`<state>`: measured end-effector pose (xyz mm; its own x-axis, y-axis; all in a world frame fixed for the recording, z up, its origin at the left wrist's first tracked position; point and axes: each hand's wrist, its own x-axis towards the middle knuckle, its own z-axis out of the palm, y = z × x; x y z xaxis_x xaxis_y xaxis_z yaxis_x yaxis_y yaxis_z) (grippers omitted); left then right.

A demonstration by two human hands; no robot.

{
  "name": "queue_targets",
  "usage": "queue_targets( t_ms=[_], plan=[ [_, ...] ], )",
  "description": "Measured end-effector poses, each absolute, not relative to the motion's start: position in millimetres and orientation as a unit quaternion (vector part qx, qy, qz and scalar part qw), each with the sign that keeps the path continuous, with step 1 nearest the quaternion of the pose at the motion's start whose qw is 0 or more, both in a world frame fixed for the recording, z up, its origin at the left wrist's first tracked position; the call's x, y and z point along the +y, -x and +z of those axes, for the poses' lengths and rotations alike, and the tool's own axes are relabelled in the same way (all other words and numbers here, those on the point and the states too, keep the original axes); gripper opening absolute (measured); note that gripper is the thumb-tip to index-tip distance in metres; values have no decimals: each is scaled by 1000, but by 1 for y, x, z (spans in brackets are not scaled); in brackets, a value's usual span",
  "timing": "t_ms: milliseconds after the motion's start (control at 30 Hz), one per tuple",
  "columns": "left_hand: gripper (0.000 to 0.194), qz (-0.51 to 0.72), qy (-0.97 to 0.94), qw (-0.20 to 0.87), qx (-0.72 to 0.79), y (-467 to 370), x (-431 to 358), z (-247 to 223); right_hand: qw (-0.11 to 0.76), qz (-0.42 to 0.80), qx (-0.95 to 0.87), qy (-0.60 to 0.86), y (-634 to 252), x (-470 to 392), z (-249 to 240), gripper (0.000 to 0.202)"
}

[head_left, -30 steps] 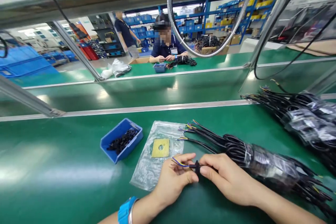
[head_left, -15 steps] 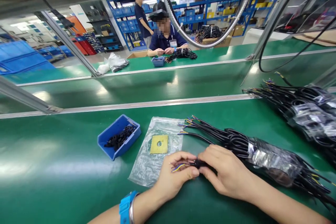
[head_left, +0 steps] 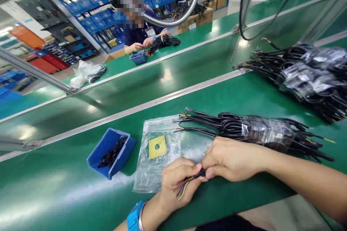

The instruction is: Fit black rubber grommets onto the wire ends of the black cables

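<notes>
Between my two hands is the end of a black cable point(head_left: 202, 173), with a small black sleeve-like part around it and blue, brown and yellow wires point(head_left: 184, 190) fanning out. My left hand point(head_left: 177, 178) pinches the cable end, thumb and forefinger closed, the bare wires lying over its palm. Close against it, my right hand point(head_left: 230, 158) grips the same cable just behind the black part; its fingertips partly hide it. A clear plastic bag point(head_left: 141, 177) lies left of my hands, with a yellow square plate point(head_left: 157, 147) that has a round hole on top.
A blue bin point(head_left: 119, 162) of small black parts point(head_left: 111, 155) stands left. A bundle of black cables point(head_left: 230, 126) wrapped in plastic lies behind my right hand; more bundles point(head_left: 306, 75) lie at right. Across the bench a co-worker point(head_left: 141, 36) handles cables. A metal hose point(head_left: 173, 23) hangs overhead.
My view has tilted and swung to the right and down. My hands have drawn tighter together on the cable end, and the wires now point more downward.
</notes>
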<state>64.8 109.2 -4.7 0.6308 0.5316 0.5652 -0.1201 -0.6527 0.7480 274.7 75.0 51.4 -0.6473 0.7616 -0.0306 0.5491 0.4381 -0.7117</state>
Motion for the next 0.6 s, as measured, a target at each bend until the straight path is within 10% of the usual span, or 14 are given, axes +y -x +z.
queue_targets(
  t_ms=[333, 600],
  plan=[
    [40, 332, -899, 281, 56, -59, 109, 5, 83, 364, -841, 393, -274, 76, 57, 9],
    [116, 135, -872, 459, 109, -47, 106, 3, 103, 86, -818, 560, -269, 77, 49, 11]
  ],
)
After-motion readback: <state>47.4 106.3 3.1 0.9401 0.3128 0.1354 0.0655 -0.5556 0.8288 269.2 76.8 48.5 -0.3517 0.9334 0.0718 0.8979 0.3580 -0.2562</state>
